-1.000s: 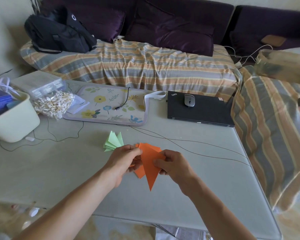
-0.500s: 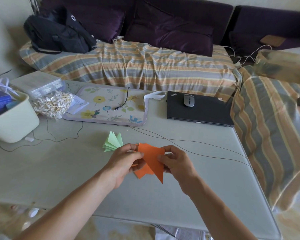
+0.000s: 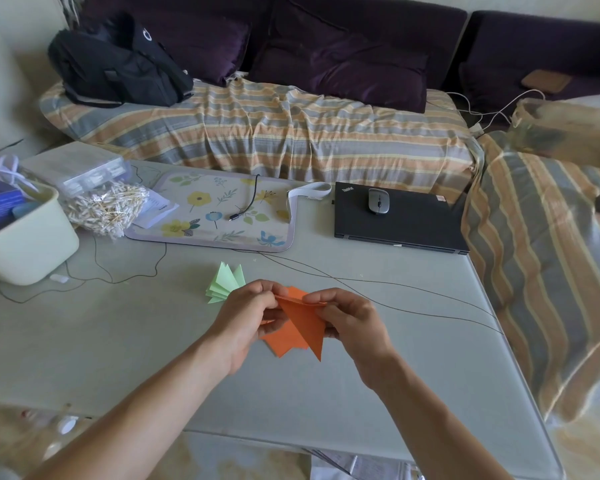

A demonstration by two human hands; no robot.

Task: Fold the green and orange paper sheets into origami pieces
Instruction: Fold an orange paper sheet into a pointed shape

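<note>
Since a second ago the orange piece point(image 3: 300, 327) has tipped, its top edge now level between both hands and its long point toward the person. Left hand point(image 3: 245, 315) and right hand point(image 3: 349, 318) pinch it, equally near, just beside the green stack point(image 3: 226, 284).
</note>
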